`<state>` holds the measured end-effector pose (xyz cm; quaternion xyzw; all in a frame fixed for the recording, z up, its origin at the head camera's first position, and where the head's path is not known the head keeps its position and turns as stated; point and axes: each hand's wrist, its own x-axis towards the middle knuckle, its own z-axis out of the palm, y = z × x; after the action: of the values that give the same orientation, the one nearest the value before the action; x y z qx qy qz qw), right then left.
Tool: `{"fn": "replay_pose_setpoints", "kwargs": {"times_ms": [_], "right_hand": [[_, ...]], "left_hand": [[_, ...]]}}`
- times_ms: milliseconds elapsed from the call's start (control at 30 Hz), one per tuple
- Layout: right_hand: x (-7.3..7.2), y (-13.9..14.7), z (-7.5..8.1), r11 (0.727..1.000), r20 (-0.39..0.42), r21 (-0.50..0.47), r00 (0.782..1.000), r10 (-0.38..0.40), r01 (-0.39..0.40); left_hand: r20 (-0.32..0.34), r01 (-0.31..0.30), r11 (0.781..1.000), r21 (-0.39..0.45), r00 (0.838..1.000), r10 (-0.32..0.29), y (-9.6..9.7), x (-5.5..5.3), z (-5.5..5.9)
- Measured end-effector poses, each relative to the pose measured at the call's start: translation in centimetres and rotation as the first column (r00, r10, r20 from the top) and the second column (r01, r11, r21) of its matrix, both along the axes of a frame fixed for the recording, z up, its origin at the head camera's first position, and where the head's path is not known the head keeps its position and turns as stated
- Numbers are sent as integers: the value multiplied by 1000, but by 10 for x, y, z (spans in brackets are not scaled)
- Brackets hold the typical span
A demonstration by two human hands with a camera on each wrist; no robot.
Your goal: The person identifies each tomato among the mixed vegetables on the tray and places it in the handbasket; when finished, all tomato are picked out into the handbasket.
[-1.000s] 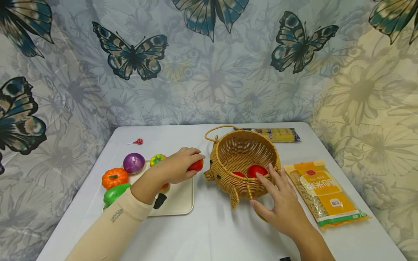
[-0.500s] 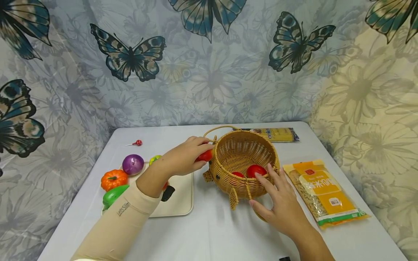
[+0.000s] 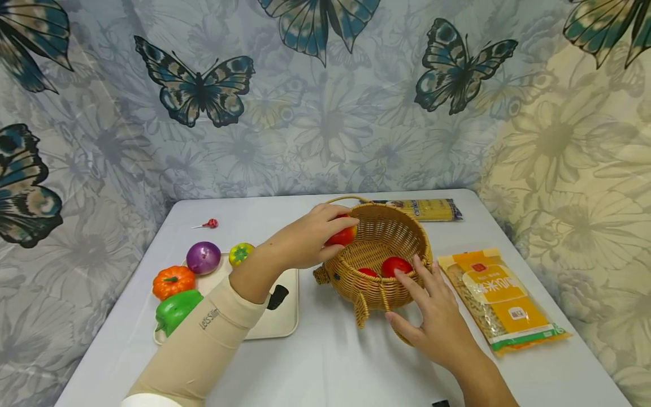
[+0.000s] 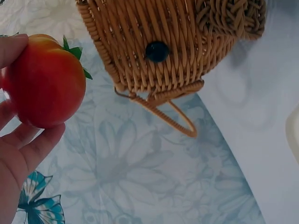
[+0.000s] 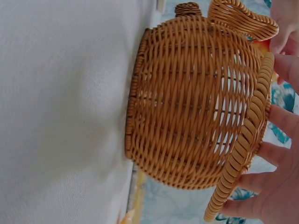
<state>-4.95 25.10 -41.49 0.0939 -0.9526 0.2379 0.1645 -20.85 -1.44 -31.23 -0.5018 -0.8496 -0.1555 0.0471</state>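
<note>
If lowered early, the tomato [image 4: 49, 86] the left hand [image 3: 307, 237] pinches could bump the wicker basket [image 5: 187, 102] the spread right hand [image 3: 432, 319] touches.

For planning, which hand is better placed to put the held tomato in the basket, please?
Probably the left hand: it holds the tomato near the basket; the right hand holds no tomato.

Wicker basket [image 3: 368, 289], right of centre: mouth reachable from above; left hand [image 3: 309, 237] blocks left rim, right hand [image 3: 438, 316] lower-right. Passage: tabletop [image 3: 310, 364], lower centre.
</note>
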Motion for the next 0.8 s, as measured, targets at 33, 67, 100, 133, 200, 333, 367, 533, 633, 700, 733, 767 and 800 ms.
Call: {"fn": "replay_pose_setpoints", "kwargs": {"times_ms": [33, 67, 100, 133, 200, 333, 367, 533, 633, 700, 733, 767, 800], "right_hand": [[0, 0, 0, 1000, -1, 0, 1000, -1, 1], [0, 0, 0, 1000, -1, 0, 1000, -1, 1], [0, 0, 0, 1000, -1, 0, 1000, 0, 0], [1, 0, 0, 1000, -1, 0, 1000, 2, -2], [1, 0, 0, 1000, -2, -1, 1000, 3, -3], [1, 0, 0, 1000, -5, -2, 1000, 3, -3], [0, 0, -1, 1000, -6, -2, 1000, 2, -2], [0, -1, 0, 1000, -8, -7, 1000, 3, -3], [0, 0, 0, 1000, 0, -8, 1000, -1, 1], [0, 0, 0, 1000, 4, -8, 1000, -4, 4], [0, 0, 0, 1000, 6, -9, 1000, -5, 5], [1, 0, 0, 1000, 6, -9, 1000, -6, 6], [1, 0, 0, 1000, 8, -9, 1000, -7, 7]], "left_hand": [[3, 7, 1000, 2, 1000, -7, 2, 0, -1], [7, 13, 1000, 5, 1000, -13, 5, -1, -2], [7, 15, 1000, 4, 1000, -15, 7, -2, -4], [9, 16, 1000, 4, 1000, -16, 9, -2, -5], [13, 19, 1000, 3, 1000, -19, 13, -4, -8], [27, 20, 1000, -12, 999, -20, 20, -8, -14], [34, 21, 1000, -18, 999, -20, 22, -8, -15], [55, 26, 999, -44, 998, -24, 30, -9, -21], [64, 34, 998, -51, 997, -31, 34, -9, -24], [74, 37, 997, -61, 997, -32, 36, -9, -26], [82, 37, 997, -63, 996, -32, 37, -8, -27], [89, 36, 997, -68, 996, -30, 38, -8, -28], [94, 36, 997, -74, 995, -29, 38, -8, -29]]}}
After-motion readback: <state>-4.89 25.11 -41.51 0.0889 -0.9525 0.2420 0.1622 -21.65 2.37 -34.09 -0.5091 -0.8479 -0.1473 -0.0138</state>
